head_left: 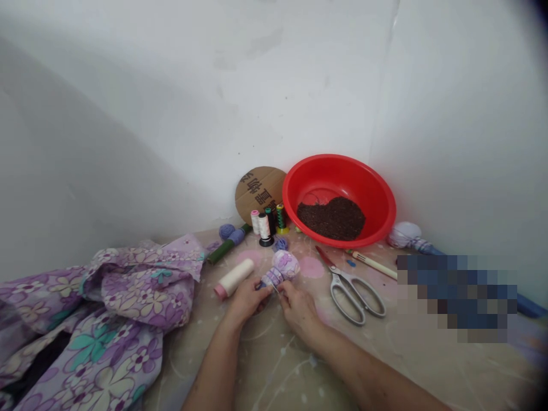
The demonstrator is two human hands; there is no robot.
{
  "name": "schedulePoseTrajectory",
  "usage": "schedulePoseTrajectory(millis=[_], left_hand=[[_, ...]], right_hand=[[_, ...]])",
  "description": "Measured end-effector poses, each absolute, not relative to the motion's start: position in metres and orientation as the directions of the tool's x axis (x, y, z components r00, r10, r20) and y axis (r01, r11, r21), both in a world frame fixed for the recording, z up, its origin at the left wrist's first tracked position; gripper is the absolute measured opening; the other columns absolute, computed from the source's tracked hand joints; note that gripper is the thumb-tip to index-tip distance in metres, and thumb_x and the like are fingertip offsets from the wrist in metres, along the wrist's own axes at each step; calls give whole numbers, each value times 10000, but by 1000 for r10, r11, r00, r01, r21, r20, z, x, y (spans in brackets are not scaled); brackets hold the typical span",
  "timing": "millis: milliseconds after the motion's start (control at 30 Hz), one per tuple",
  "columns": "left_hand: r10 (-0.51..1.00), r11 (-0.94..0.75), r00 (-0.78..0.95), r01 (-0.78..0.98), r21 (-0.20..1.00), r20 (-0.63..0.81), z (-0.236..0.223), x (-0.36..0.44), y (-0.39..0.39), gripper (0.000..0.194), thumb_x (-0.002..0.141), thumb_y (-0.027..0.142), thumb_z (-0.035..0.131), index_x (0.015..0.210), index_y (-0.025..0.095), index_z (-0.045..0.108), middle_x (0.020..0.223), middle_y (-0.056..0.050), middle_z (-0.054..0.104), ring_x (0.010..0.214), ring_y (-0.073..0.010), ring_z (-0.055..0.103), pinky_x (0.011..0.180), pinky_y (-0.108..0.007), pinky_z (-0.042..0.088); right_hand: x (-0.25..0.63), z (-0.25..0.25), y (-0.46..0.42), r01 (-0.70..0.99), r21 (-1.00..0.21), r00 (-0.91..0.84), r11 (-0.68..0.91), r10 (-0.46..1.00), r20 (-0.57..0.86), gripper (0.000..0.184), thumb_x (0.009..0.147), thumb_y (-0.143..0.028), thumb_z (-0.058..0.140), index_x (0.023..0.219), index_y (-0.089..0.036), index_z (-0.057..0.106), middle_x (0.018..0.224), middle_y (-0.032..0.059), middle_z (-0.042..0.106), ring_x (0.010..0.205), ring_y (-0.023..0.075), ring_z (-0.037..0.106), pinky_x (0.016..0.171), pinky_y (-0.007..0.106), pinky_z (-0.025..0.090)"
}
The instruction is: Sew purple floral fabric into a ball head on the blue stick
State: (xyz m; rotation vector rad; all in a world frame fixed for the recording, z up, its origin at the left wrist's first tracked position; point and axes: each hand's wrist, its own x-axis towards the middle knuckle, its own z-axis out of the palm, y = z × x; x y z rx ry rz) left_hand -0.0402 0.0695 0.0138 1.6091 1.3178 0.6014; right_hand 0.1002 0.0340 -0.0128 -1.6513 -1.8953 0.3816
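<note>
And there were the left hand [247,299] and right hand [299,311], both nearly closed, pinching the gathered neck of a lilac floral cloth ball [285,265] above the worktop [274,365], right beside a cream thread spool [233,278]

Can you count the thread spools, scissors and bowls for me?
Thread spools: 5
Scissors: 1
Red bowl: 1
Total: 7

Lilac floral cloth ball [285,264]
</note>
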Motion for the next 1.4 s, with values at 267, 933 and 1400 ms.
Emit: schedulePoseTrajectory(millis=[267,933,1400], left_hand=[[945,-36,298,503,864,-134,7,-40,72,321,695,437,473,777,132,533,543,22,473,419,-73,417,406,-189,324],[950,-240,311,700,672,15,12,-32,69,261,726,329,450,812,138,605,644,-13,583,574,-124,491,510,-193,341],[955,-269,292,795,543,47,24,-26,61,275,732,289,460,932,165,602,874,-48,642,786,-177,550,682,-232,374]], right_hand=[[98,-19,40,783,-595,-31,178,968,249,196,785,-192,388,895,-187,550,783,51,644,729,184,585,605,248,349],[101,-21,48,619,-772,44,145,975,218,152,701,-139,437,830,-162,515,688,41,594,613,153,524,545,232,332],[100,-21,58,483,-864,53,141,980,190,179,612,-116,439,770,-195,462,578,-26,495,561,132,462,528,228,310]])
